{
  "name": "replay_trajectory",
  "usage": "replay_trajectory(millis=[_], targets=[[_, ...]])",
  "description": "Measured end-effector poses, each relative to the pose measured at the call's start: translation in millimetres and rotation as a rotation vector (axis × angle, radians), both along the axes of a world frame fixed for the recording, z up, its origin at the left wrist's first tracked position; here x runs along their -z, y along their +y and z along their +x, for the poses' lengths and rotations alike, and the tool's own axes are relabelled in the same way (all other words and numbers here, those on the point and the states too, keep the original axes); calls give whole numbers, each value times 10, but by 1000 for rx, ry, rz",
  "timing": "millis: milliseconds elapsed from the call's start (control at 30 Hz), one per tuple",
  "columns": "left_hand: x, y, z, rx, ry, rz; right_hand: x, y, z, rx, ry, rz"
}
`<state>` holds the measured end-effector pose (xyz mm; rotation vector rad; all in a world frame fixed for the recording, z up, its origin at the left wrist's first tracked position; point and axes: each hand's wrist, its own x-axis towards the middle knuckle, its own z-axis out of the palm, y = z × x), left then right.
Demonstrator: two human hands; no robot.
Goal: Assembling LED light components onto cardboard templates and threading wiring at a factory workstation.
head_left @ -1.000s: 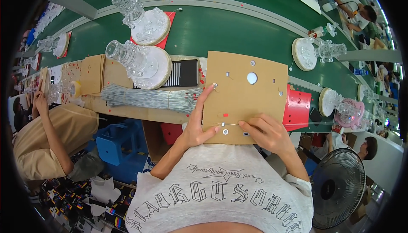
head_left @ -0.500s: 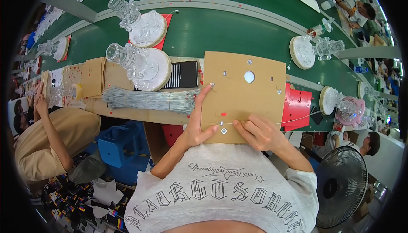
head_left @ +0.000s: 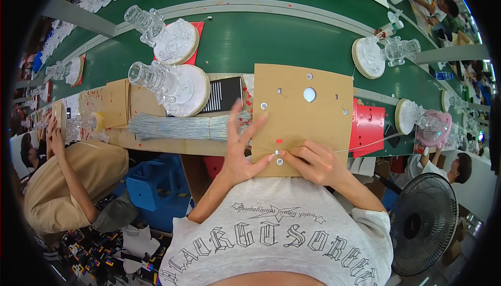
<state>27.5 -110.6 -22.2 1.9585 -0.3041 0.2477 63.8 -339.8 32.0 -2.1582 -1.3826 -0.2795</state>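
A tan cardboard panel (head_left: pixel 302 124) with punched holes stands against my chest at the bench edge. Several small round white-rimmed spots and a red patch mark it. My right hand (head_left: pixel 318 163) pinches a thin white cord (head_left: pixel 370 144) low on the panel; the cord runs off to the right. Close to those fingertips sits a tiny white piece (head_left: pixel 276 152), its kind too small to make out. My left hand (head_left: pixel 242 153) lies at the panel's lower left, fingers spread and somewhat blurred, thumb tip near the white piece.
Left of the panel lie a bundle of thin silvery wires (head_left: pixel 177 126) and a clear plastic assembly on a round white base (head_left: pixel 190 90). Red perforated sheets (head_left: pixel 368 127) lie to the right. A black fan (head_left: pixel 424 223) stands at lower right; a co-worker's hands (head_left: pixel 55 134) are far left.
My left fingers have lifted off the panel's left edge and spread apart. My right hand keeps its pinch by the small white piece. The view has shifted slightly.
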Motion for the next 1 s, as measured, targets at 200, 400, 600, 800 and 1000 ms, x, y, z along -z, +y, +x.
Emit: replay_trajectory(millis=[200,400,600,800,1000], targets=[[-62,51,-54,39,-217,-29,11,66,-45,90,47,70],[-122,27,15,52,-191,-95,47,72,-76,112,75,135],[-199,96,31,139,-174,-68,42,23,-75,128,53,173],[-247,172,83,184,-75,-113,62,44,-84,80,5,143],[-264,164,66,175,39,-254,85,18,-93,128,17,155]])
